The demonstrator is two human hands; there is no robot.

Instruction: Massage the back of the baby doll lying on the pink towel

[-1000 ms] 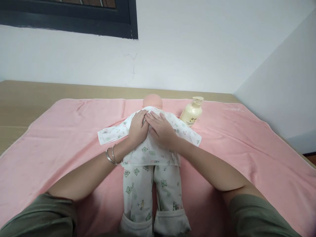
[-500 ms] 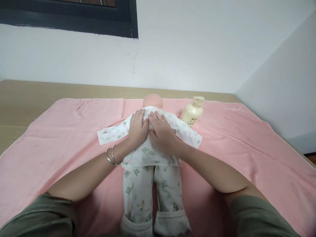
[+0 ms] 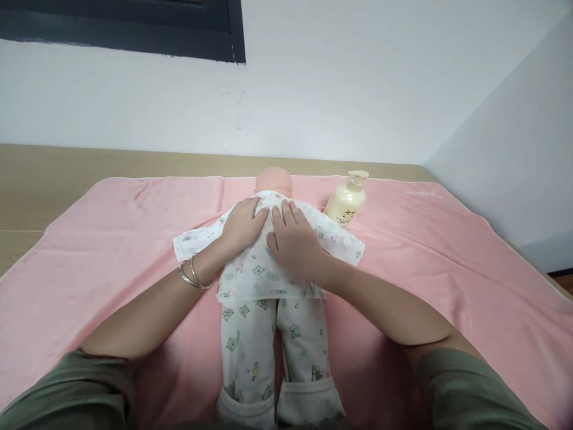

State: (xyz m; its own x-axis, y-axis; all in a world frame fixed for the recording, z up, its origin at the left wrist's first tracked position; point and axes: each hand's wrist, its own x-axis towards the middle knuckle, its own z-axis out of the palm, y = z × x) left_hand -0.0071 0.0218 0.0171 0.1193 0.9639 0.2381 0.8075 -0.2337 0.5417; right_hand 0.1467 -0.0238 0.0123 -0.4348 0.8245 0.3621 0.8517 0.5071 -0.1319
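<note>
A baby doll [image 3: 274, 181] lies face down, its bald head pointing away from me. It wears a white long-sleeved top [image 3: 257, 278] and white trousers [image 3: 250, 346], both printed with small green bears. My left hand [image 3: 244, 226] rests flat on the left side of the doll's upper back, fingers stretched out and thumb pointing inward. On the right side of the back lies my right hand [image 3: 296, 242], palm down with its fingers slightly spread. A gap of printed cloth shows between the two hands. Neither hand grips anything.
Beneath the doll a pink blanket [image 3: 447, 286] covers most of the wooden surface [image 3: 54, 173]. A cream pump bottle [image 3: 347, 200] leans beside the doll's right-hand sleeve. Behind stands a white wall [image 3: 335, 83] with a dark window frame [image 3: 179, 36] at upper left.
My hands have moved apart across the doll's back: the left outward to the left, the right slightly to the right. The doll and bottle stay in place; the view has shifted a little.
</note>
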